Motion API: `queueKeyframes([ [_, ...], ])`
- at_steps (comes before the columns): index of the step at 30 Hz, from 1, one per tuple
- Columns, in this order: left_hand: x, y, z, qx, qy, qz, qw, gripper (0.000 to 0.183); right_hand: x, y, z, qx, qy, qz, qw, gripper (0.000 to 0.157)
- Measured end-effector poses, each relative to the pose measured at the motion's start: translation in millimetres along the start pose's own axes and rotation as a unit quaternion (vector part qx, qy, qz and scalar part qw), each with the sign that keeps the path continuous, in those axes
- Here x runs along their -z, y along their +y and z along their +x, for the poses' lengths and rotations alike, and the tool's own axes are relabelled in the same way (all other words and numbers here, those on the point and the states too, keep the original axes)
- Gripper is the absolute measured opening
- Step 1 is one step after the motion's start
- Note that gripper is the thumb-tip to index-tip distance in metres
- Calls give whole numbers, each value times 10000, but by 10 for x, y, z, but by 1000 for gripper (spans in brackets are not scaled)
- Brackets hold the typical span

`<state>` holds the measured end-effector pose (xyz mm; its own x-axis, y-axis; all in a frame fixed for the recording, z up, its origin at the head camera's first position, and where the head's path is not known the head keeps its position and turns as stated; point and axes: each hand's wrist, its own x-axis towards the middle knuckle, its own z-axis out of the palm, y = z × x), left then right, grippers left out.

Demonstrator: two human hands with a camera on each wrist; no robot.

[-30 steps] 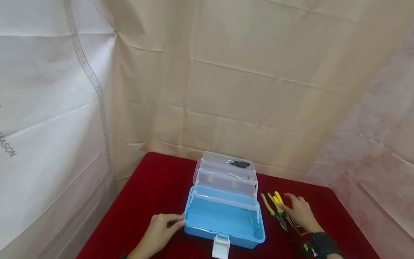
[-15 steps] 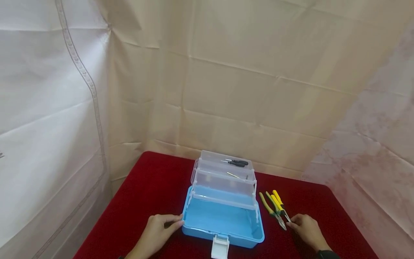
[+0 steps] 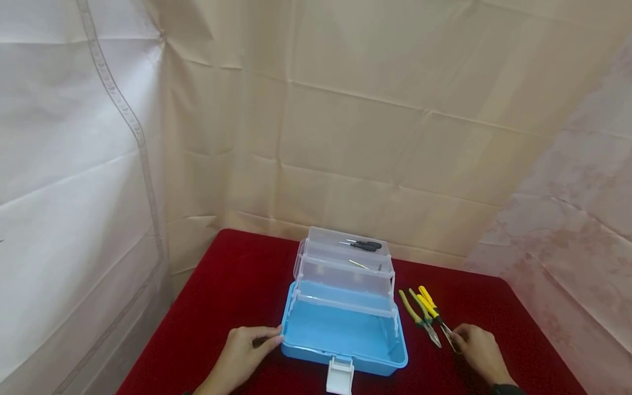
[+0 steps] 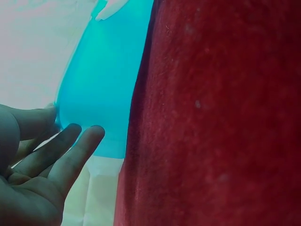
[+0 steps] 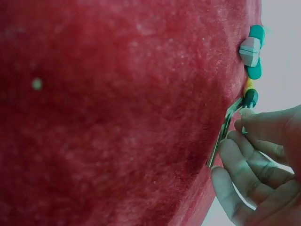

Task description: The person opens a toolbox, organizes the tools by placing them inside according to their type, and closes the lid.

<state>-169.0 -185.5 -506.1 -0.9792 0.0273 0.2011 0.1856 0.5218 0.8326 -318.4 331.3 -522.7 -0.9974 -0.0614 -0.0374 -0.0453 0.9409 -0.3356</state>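
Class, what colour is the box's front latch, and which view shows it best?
The latch is white; head view.

bare hands [image 3: 239,354], blk R wristband [image 3: 507,389], dk sliver [image 3: 186,393] by L wrist [image 3: 203,387]

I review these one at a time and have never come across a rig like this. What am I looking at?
There is no machine: a person works with two bare hands. The wide picture comes from a camera on the head; the close ones come from a camera on each wrist, so the table looks tipped sideways there.

On the red-covered table stands an open blue toolbox; its clear trays bear two black screwdrivers. Beside it lie green-handled pliers, yellow-handled tools and a bent metal rod.

The left hand grips the toolbox's edge. The right hand pinches a thin metal shaft, apparently a yellow-handled tool's.
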Motion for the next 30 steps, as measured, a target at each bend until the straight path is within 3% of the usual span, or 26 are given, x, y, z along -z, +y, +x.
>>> queueKeyframes([
  [3,13,8,-8,50,-40,-39,10000,34,5,-12,-32,-105,-14,71,9999,15],
  [10,12,-7,24,-88,-102,-174,9998,36,32,50,-120,80,-337,98,9994,46],
  [15,-9,-6,4,-220,27,-126,9997,34,74,125,-203,48,-630,274,9976,34],
  [22,23,1,24,-140,-51,-31,9999,37,10,132,-283,-339,-681,363,9964,43],
  [26,40,-9,24,-271,-67,5,9996,36,16,92,-333,-615,-875,536,9928,38],
  [30,23,-24,28,-340,-97,8,9994,33,91,39,-363,-629,-1097,432,9910,31],
])
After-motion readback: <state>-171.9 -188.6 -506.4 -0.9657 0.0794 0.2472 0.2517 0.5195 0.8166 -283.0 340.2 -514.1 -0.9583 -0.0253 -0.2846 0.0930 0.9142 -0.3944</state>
